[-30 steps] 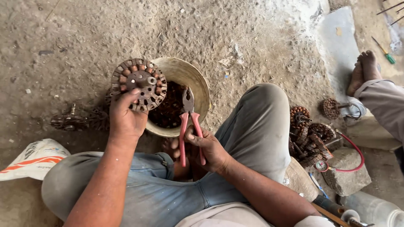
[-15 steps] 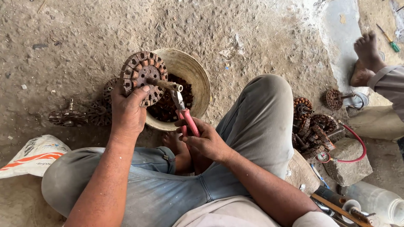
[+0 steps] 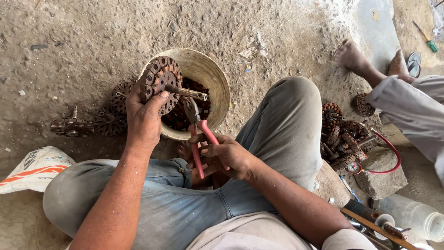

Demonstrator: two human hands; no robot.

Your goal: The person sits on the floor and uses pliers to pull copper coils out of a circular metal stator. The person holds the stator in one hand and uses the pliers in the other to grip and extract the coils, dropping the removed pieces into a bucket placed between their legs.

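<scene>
Left hand (image 3: 144,118): closed around a round, rusty motor core (image 3: 160,88), fingers over its lower rim, thumb on the face. Core held on edge above the left rim of the bowl (image 3: 217,78), its metal shaft (image 3: 187,91) pointing right, out over the bowl.

Right hand (image 3: 226,157): wrapped around the red handles of the pliers (image 3: 198,132), held over the person's lap. Plier jaws point up and stand slightly apart, just below the tip of the shaft; contact with it cannot be told.

Bowl: pale, round, on the dirt floor between the person's knees, holding dark brown scrap pieces.

Spare cores (image 3: 99,121): 3 or so, rusty, on the floor left of the bowl, partly behind the left hand.

Sack (image 3: 32,169): white with an orange stripe, on the floor by the left knee.

Core pile (image 3: 342,134): several more rusty cores heaped beside the right knee, against a stone block (image 3: 384,173).

Red hose (image 3: 393,155): loops over the block to a small round gauge (image 3: 354,168).

Plastic jar (image 3: 414,217): clear, lying at the lower right.

Screwdriver (image 3: 426,38): green handle, on the floor at the upper right.

Another person: 2 bare feet (image 3: 354,58) and a grey sleeve at the right edge, well apart from the hands.
</scene>
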